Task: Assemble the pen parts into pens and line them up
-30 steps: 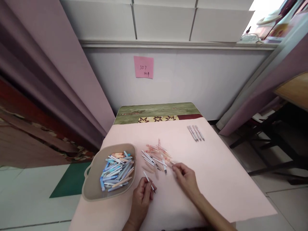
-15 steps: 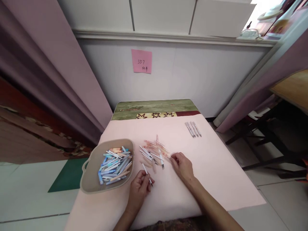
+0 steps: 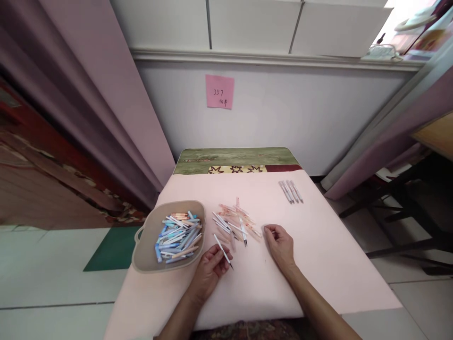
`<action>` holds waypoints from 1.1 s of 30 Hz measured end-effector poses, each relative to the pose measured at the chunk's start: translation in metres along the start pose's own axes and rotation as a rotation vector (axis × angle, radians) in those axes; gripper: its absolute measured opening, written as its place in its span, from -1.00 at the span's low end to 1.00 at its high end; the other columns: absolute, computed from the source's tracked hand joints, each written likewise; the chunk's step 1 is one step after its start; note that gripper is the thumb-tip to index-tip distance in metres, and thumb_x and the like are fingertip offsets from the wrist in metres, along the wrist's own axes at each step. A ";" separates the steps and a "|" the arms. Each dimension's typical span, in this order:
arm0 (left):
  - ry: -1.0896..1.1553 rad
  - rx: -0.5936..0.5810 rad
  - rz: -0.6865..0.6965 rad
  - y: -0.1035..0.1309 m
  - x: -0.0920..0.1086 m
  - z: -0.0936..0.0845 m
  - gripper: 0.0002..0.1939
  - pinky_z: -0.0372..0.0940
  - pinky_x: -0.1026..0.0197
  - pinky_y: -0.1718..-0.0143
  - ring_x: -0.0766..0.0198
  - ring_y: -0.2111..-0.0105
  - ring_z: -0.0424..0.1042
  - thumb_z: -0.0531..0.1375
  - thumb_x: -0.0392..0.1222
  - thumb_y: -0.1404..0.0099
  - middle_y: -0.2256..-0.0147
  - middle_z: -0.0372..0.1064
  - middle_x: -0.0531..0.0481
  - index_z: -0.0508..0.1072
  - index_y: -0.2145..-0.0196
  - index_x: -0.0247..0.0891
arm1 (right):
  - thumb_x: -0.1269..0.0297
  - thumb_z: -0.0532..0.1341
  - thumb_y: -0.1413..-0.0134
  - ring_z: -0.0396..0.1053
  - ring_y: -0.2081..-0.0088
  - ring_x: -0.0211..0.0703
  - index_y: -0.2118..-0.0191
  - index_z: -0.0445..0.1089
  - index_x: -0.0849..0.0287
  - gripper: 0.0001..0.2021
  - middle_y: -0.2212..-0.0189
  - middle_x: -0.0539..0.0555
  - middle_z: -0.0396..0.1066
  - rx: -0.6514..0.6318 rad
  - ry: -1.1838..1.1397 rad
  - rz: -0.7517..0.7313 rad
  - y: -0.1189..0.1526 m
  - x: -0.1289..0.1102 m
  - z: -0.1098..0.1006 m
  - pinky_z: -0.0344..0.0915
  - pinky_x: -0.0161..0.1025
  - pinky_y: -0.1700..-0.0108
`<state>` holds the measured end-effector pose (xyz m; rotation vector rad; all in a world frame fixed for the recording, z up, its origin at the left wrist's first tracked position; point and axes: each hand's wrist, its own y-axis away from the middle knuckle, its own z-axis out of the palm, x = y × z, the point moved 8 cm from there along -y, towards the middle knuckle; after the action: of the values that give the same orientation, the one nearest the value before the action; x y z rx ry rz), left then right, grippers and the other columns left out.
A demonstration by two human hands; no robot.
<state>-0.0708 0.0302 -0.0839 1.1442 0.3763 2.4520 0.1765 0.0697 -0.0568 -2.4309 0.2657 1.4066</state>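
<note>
My left hand (image 3: 212, 268) is closed around a thin white pen refill (image 3: 221, 246) with a dark tip, held aslant over the cloth's near side. Just beyond it lies a loose pile of pinkish clear pen barrels (image 3: 236, 212) and several white refills (image 3: 220, 220). To the right of this pile my right hand (image 3: 282, 246) rests low over the cloth, fingers curled and pressed together. Whether anything small is between those fingertips is hidden. A beige basket (image 3: 141, 255) of blue, white, grey and peach pen parts (image 3: 177, 241) stands left of my left hand.
Several grey pens (image 3: 290, 191) lie side by side at the far right of the pink cloth (image 3: 332, 269). Beyond the cloth shows the table's green patterned edge (image 3: 233, 156), against a white wall with a pink note (image 3: 220, 92). Dark furniture (image 3: 399, 193) stands at right.
The view has shifted slightly, moving the scene to the right. My right hand has drawn a little away from the pile's right edge. My left hand still holds the refill, slightly higher in view.
</note>
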 end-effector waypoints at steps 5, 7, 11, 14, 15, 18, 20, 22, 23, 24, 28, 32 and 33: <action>0.013 -0.056 -0.046 0.003 -0.001 0.001 -0.86 0.21 0.39 0.44 0.40 0.45 0.36 0.36 -0.31 -0.07 0.41 0.46 -0.05 0.54 0.36 -0.32 | 0.06 0.15 -0.08 0.34 0.45 -0.18 0.32 0.48 0.19 -0.70 0.41 0.09 0.48 0.040 -0.011 0.014 0.001 0.003 -0.002 0.29 -0.27 0.33; -0.023 -0.091 -0.043 0.005 0.000 0.004 -0.86 0.22 0.37 0.43 0.41 0.47 0.34 0.36 -0.32 -0.04 0.41 0.44 -0.04 0.54 0.38 -0.34 | 0.06 0.15 -0.08 0.33 0.45 -0.18 0.32 0.48 0.20 -0.70 0.41 0.08 0.48 0.062 -0.019 0.024 0.002 0.005 -0.003 0.29 -0.27 0.33; -0.047 -0.167 -0.018 0.009 0.002 0.010 -0.86 0.16 0.37 0.49 0.43 0.53 0.27 0.38 -0.31 0.00 0.49 0.36 0.02 0.54 0.42 -0.35 | 0.07 0.16 -0.07 0.32 0.46 -0.19 0.33 0.47 0.19 -0.71 0.44 0.06 0.46 0.089 -0.032 0.036 0.004 0.008 -0.006 0.28 -0.27 0.33; -0.081 -0.226 0.000 0.010 0.004 0.014 -0.88 0.10 0.36 0.54 0.43 0.57 0.22 0.36 -0.29 0.00 0.55 0.31 0.04 0.53 0.45 -0.35 | 0.05 0.15 -0.07 0.31 0.46 -0.18 0.33 0.47 0.20 -0.69 0.45 0.07 0.46 0.115 -0.039 0.032 0.005 0.009 -0.008 0.27 -0.27 0.34; -0.091 -0.242 0.004 0.011 0.004 0.015 -0.88 0.08 0.36 0.55 0.43 0.58 0.21 0.36 -0.28 0.00 0.56 0.30 0.04 0.53 0.45 -0.35 | 0.04 0.15 -0.07 0.31 0.46 -0.18 0.34 0.47 0.20 -0.68 0.46 0.07 0.45 0.125 -0.044 0.031 0.005 0.009 -0.009 0.27 -0.27 0.34; -0.105 -0.270 0.009 0.012 0.004 0.018 -0.88 0.05 0.35 0.56 0.43 0.59 0.19 0.35 -0.28 0.00 0.56 0.29 0.05 0.52 0.46 -0.35 | 0.03 0.15 -0.07 0.28 0.48 -0.20 0.34 0.47 0.20 -0.68 0.48 0.05 0.44 0.148 -0.054 0.033 0.005 0.011 -0.010 0.25 -0.28 0.35; -0.118 -0.275 0.019 0.013 0.005 0.018 -0.89 0.06 0.34 0.54 0.43 0.58 0.19 0.35 -0.28 -0.01 0.55 0.30 0.04 0.52 0.46 -0.34 | 0.02 0.15 -0.07 0.26 0.50 -0.21 0.35 0.46 0.20 -0.68 0.49 0.03 0.43 0.158 -0.053 0.035 0.005 0.013 -0.011 0.24 -0.29 0.37; -0.135 -0.276 0.032 0.014 0.006 0.019 -0.90 0.08 0.33 0.53 0.42 0.56 0.20 0.34 -0.28 -0.01 0.54 0.31 0.04 0.53 0.45 -0.34 | 0.01 0.15 -0.07 0.26 0.50 -0.21 0.35 0.46 0.20 -0.67 0.51 0.03 0.42 0.165 -0.054 0.030 0.005 0.014 -0.012 0.23 -0.29 0.38; -0.142 -0.277 0.037 0.015 0.006 0.020 -0.89 0.09 0.33 0.52 0.41 0.55 0.20 0.34 -0.28 -0.01 0.53 0.31 0.03 0.53 0.45 -0.34 | 0.01 0.14 -0.07 0.26 0.50 -0.21 0.35 0.46 0.21 -0.66 0.51 0.03 0.42 0.170 -0.056 0.027 0.005 0.014 -0.012 0.23 -0.29 0.39; -0.148 -0.279 0.041 0.016 0.007 0.020 -0.89 0.09 0.33 0.51 0.41 0.55 0.20 0.34 -0.27 -0.01 0.52 0.31 0.03 0.53 0.45 -0.34 | 0.00 0.14 -0.07 0.26 0.50 -0.21 0.36 0.46 0.21 -0.66 0.51 0.03 0.42 0.173 -0.057 0.025 0.005 0.014 -0.013 0.23 -0.29 0.39; -0.187 -0.294 0.047 0.018 0.008 0.024 -0.89 0.11 0.31 0.50 0.39 0.53 0.22 0.35 -0.28 0.02 0.49 0.33 0.01 0.54 0.47 -0.34 | 0.03 0.10 -0.10 0.29 0.49 -0.20 0.34 0.46 0.20 -0.66 0.49 0.04 0.44 0.130 0.007 0.007 0.006 0.009 -0.011 0.26 -0.29 0.37; -0.207 -0.297 0.022 0.016 0.006 0.025 -0.88 0.12 0.30 0.50 0.36 0.51 0.24 0.36 -0.26 0.02 0.48 0.34 -0.01 0.55 0.46 -0.34 | 0.09 0.10 -0.09 0.33 0.48 -0.19 0.34 0.48 0.16 -0.71 0.46 0.04 0.47 -0.018 0.130 -0.051 -0.007 -0.004 0.006 0.26 -0.28 0.38; -0.205 -0.296 0.016 0.016 0.005 0.024 -0.87 0.12 0.30 0.49 0.37 0.51 0.23 0.36 -0.26 0.02 0.49 0.34 -0.01 0.55 0.46 -0.34 | 0.11 0.12 -0.07 0.34 0.48 -0.19 0.34 0.49 0.13 -0.74 0.45 0.03 0.48 -0.048 0.147 -0.067 -0.013 -0.008 0.012 0.26 -0.28 0.38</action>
<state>-0.0591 0.0204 -0.0587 1.2521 -0.0561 2.2783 0.1668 0.0857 -0.0529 -2.5616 0.1851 1.2215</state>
